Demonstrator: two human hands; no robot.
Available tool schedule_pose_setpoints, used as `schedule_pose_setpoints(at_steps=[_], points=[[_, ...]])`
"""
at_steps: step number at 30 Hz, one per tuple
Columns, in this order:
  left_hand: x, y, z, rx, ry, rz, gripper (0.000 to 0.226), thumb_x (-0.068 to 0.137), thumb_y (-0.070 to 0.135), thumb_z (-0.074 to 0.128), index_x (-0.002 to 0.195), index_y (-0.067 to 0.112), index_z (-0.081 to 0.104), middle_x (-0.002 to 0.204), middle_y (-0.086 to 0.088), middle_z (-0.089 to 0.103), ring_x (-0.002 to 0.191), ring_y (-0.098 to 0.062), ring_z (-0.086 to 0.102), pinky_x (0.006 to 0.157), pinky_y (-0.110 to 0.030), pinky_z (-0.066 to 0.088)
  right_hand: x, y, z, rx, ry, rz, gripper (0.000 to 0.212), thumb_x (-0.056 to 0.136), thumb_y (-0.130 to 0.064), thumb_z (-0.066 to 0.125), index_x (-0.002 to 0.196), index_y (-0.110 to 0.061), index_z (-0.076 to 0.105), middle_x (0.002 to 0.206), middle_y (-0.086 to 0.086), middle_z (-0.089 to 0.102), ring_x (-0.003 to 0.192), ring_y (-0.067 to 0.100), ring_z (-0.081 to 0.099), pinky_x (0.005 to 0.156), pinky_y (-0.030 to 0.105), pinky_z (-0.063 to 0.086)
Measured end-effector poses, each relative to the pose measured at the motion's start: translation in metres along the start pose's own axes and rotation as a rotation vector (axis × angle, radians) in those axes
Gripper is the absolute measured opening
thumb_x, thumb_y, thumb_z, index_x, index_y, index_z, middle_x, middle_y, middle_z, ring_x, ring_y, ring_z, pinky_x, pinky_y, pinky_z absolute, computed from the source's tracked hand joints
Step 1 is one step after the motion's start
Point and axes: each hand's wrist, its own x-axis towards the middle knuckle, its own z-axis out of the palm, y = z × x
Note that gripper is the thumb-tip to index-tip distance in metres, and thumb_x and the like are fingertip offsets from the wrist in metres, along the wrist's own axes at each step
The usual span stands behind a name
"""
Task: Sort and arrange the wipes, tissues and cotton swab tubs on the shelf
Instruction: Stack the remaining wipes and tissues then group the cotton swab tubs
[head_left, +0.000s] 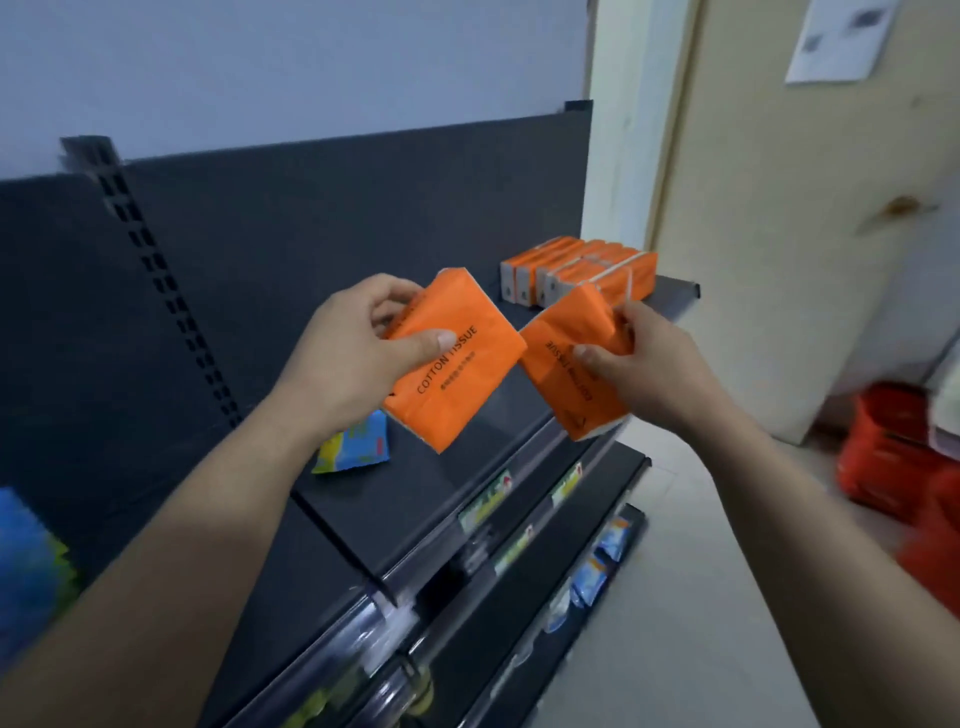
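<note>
One wipes pack (356, 442), stacked tissue packs (587, 270), orange basket (885, 441)

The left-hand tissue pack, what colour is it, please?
The tissue pack is orange with black lettering; head view.

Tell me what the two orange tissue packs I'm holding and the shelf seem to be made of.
The left pack and right pack: likely thin plastic film, slightly glossy, creasing where gripped. The shelf: probably painted metal, dark matte; thin rigid edges and a slotted upright suggest it.

Both forearms (208, 499) are bare down to the left hand (343, 358) and right hand (654, 369).
</note>
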Motion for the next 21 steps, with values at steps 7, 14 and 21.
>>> schedule_pose_setpoints(at_steps=[7,14,21], points=[[0.084,-0.009,0.096,-0.033,-0.149,0.045,0.041,0.071,0.029,0.079,0.107,0.024,0.060,0.102,0.006,0.067,0.093,-0.010,0.065,0.077,-0.032,0.055,0.056,0.071,-0.034,-0.095,0.080,0.115,0.038,0.087,-0.030,0.064,0.119,-0.013,0.052,0.097,0.002,0.053,0.088,0.020,0.050,0.073,0.027,0.035],[0.172,-0.032,0.117,-0.042,-0.085,-0.011,0.039,0.072,0.028,0.079,0.107,0.021,0.063,0.102,0.004,0.068,0.092,-0.009,0.065,0.082,-0.029,0.053,0.159,0.083,-0.024,-0.080,0.035,0.048,0.030,0.086,-0.025,0.065,0.112,-0.016,0.053,0.095,0.001,0.056,0.086,0.018,0.051,0.072,0.027,0.036],[0.233,-0.057,0.110,0.019,0.086,-0.082,0.029,0.074,0.027,0.076,0.100,0.024,0.065,0.094,0.009,0.068,0.085,-0.005,0.066,0.077,-0.025,0.052,0.252,0.086,0.004,-0.087,-0.060,-0.090,0.043,0.086,-0.027,0.065,0.124,-0.014,0.050,0.100,0.000,0.052,0.091,0.018,0.049,0.078,0.027,0.036]])
